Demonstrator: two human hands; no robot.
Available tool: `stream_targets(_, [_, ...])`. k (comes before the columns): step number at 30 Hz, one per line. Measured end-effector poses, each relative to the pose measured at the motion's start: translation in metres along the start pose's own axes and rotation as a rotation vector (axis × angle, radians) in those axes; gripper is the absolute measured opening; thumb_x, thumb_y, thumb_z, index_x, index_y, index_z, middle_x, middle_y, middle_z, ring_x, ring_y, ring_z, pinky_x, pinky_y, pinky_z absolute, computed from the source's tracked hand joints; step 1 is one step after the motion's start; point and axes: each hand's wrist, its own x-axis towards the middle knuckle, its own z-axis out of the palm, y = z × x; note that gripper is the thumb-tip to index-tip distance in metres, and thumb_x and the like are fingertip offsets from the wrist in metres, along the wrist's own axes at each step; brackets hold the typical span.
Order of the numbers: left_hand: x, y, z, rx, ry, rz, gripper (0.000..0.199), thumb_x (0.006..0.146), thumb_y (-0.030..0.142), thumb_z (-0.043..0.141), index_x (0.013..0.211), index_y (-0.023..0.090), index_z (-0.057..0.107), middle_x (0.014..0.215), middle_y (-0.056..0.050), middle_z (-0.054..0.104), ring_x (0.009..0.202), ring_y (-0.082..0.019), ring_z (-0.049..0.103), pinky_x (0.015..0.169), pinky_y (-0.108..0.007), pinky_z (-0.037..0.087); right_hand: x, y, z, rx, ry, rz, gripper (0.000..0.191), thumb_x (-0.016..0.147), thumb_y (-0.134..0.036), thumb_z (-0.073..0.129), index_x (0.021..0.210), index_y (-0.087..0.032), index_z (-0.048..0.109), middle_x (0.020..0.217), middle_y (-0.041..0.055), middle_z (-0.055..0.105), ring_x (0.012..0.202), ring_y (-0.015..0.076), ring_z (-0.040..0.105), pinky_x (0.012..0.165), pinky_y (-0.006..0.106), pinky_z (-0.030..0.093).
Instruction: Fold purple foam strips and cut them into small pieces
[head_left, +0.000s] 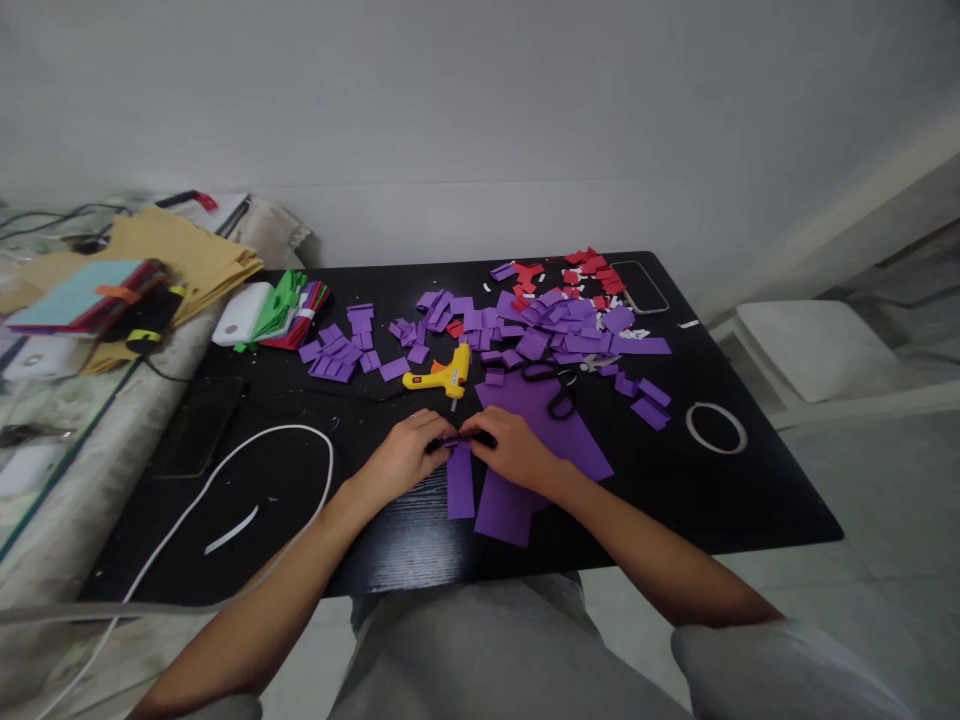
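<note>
Near the front middle of the black table, my left hand (pixel 411 452) and my right hand (pixel 510 445) meet at the upper end of a purple strip (pixel 460 485). The fingers of both hands are pinched on that folded end, while the rest of the strip hangs down toward the table's front edge. Large purple sheets (pixel 504 508) lie beside and under my right hand. Just beyond the hands rests a yellow glue gun (pixel 448 375), its nozzle pointing toward them. Black-handled scissors (pixel 561 385) lie partly on the purple sheet.
Many cut purple pieces (pixel 566 320) and red scraps (pixel 600 275) spread along the back of the table (pixel 645 500). A ring (pixel 716 428) lies at the right. A white cable (pixel 330 470) loops at the left, near a phone (pixel 199 428) and colored bundles (pixel 281 310).
</note>
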Motion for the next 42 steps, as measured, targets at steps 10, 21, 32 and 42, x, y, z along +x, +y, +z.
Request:
stream_targets(10, [0.002,0.003,0.0,-0.11,0.041,-0.061,0.015,0.083,0.007,0.071,0.092,0.019,0.071,0.088,-0.002,0.07,0.086,-0.019,0.065,0.08,-0.031,0.051,0.001,-0.001,-0.001,0.075,0.026,0.041,0.021,0.084,-0.003,0.072,0.095,-0.021,0.074,0.093,0.0038,0.078,0.091,0.0197,0.071,0.086,0.035,0.055])
stream_targets(21, [0.006,0.004,-0.005,-0.8,0.07,-0.47,0.027,0.073,0.036,0.085,0.085,0.015,0.076,0.079,-0.003,0.079,0.07,-0.019,0.072,0.071,-0.032,0.06,0.002,-0.019,0.002,0.632,0.233,0.319,0.017,0.079,-0.031,0.084,0.092,-0.022,0.079,0.088,0.0032,0.082,0.081,0.019,0.077,0.079,0.033,0.062])
stream_targets(32, [0.008,0.007,-0.004,-0.931,0.065,-0.494,0.033,0.072,0.035,0.089,0.095,0.014,0.078,0.09,-0.007,0.083,0.084,-0.023,0.078,0.085,-0.038,0.062,0.003,-0.016,0.002,0.696,0.266,0.397,0.015,0.074,-0.032,0.087,0.085,-0.023,0.083,0.087,0.0035,0.083,0.083,0.0215,0.078,0.083,0.037,0.064])
stream_targets(42, [0.012,0.011,-0.001,-0.953,0.19,-0.525,0.038,0.072,0.044,0.091,0.088,0.016,0.073,0.071,-0.002,0.075,0.065,-0.014,0.069,0.062,-0.025,0.056,0.007,-0.009,0.001,0.848,0.32,0.546,0.028,0.063,-0.034,0.094,0.084,-0.021,0.082,0.083,0.0026,0.082,0.079,0.019,0.076,0.082,0.036,0.063])
